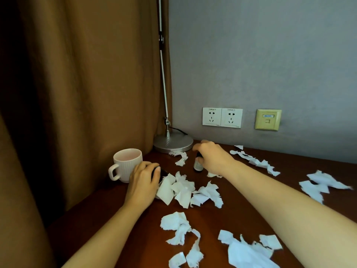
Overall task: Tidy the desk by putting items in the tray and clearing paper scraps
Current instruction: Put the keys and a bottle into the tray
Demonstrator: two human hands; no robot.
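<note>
My right hand (pixel 211 157) grips the dark cap of a small bottle (pixel 198 165) that stands upright on the brown desk (pixel 241 194). My left hand (pixel 144 180) is curled over a dark object (pixel 161 173) beside a pink ribbed mug (pixel 125 164); what the object is cannot be told. Torn white paper scraps lie all over the desk: a pile (pixel 185 190) right of my left hand, more at the front (pixel 180 227), at the front right (pixel 249 252) and along the back right (pixel 257 161). No tray is in view.
A desk lamp with a round metal base (pixel 172 142) and a slim pole stands in the back corner. A brown curtain (pixel 77 93) hangs along the left. Two wall sockets (pixel 222 117) and a yellowish wall plate (pixel 267 119) sit on the grey wall.
</note>
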